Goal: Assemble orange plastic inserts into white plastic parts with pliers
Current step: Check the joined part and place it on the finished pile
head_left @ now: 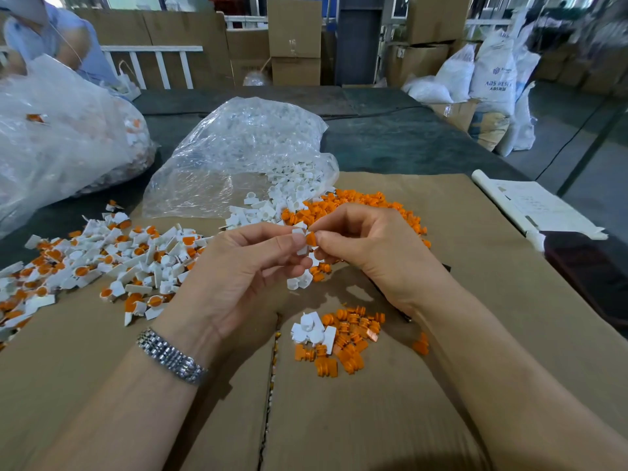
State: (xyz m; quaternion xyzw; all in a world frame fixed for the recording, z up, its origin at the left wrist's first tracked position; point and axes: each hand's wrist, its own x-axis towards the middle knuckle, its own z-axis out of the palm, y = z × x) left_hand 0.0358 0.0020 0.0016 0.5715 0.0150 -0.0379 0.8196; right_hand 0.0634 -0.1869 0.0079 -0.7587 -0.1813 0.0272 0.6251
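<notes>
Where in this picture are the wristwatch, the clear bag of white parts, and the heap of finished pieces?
wristwatch (171,356), head view, on the middle of its metal band.
clear bag of white parts (244,144), head view, on its crinkled upper side.
heap of finished pieces (112,260), head view, on the heap's centre.

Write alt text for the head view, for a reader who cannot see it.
Two hands meet above a cardboard sheet: the left hand pinches a white part, the right hand an orange insert. Assembled pieces are heaped to the left.
</notes>
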